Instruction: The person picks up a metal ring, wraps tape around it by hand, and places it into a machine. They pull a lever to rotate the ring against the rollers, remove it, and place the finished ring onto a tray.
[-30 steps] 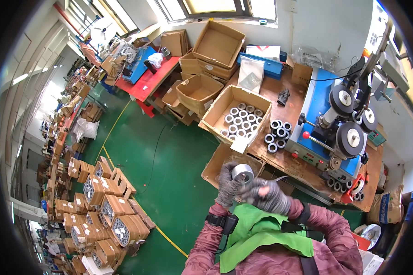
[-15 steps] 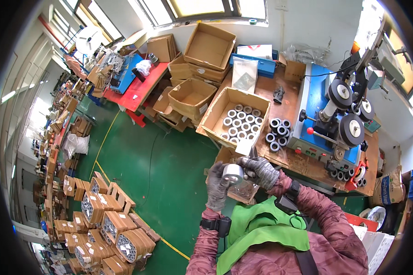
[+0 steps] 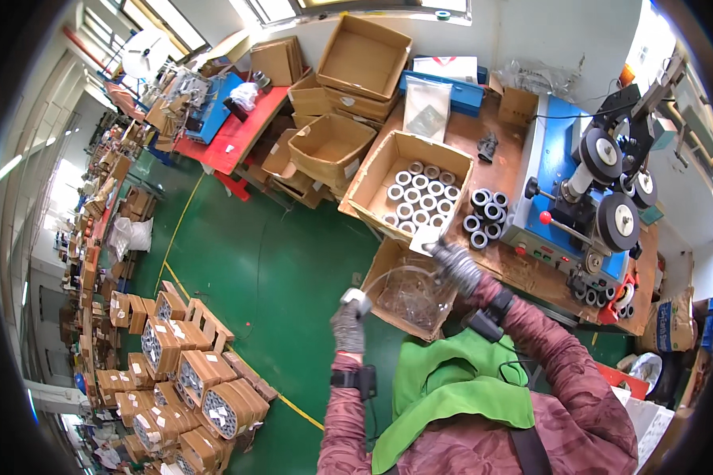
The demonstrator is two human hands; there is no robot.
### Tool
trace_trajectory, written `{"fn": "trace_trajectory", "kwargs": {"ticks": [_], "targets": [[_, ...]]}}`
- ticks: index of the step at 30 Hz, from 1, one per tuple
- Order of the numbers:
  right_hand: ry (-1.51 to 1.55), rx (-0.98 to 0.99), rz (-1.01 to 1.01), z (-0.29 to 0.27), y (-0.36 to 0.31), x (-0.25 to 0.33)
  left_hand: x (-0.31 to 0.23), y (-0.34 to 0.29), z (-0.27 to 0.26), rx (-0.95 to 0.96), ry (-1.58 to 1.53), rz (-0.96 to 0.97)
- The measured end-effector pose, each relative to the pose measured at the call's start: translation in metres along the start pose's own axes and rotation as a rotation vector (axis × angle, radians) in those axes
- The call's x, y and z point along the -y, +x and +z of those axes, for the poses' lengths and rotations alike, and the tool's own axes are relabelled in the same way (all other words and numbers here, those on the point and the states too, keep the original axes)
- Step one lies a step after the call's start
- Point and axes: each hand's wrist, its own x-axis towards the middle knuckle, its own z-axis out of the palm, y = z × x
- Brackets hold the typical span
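1. The left grip, in a grey glove, is clamped on a silvery-white roll, holding it above the green floor, just left of a low open carton.
2. The right grip, also gloved, is farther off and to the right; its fingers look closed together on the end of a clear strip, though the fingertips are too small to make out fully.
3. That strip arches from the roll to the right grip, passing over the low carton, in which crumpled clear plastic lies.
4. Beyond the right grip, a larger open carton stands at the left edge of the brown bench, with rows of pale rings inside.
5. Just right of that carton, a cluster of dark-sided rings sits on the bench.
6. Farther right is a blue machine with black wheels and a red-knobbed lever.
7. Far left is a red table; nearer on the left, packed cartons are stacked.
8. A green apron covers the person's front.
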Motion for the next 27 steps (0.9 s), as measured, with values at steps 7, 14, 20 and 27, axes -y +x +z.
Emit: {"fn": "trace_trajectory", "kwargs": {"ticks": [7, 14, 20, 27], "targets": [[0.033, -0.427, 0.121, -0.117, -0.004, -0.055, 0.147, 0.039, -0.096, -0.561, -0.098, -0.873], [0.024, -0.164, 0.413, -0.087, -0.024, -0.105, 0.139, 0.020, -0.046, -0.300, 0.026, -0.745], [-0.211, 0.202, 0.321, -0.004, -0.015, -0.117, 0.043, -0.020, 0.057, -0.014, -0.820, -0.667], [0.280, 0.367, 0.673, 0.035, -0.014, -0.117, -0.002, -0.042, 0.053, 0.041, -0.777, -0.640]]}}
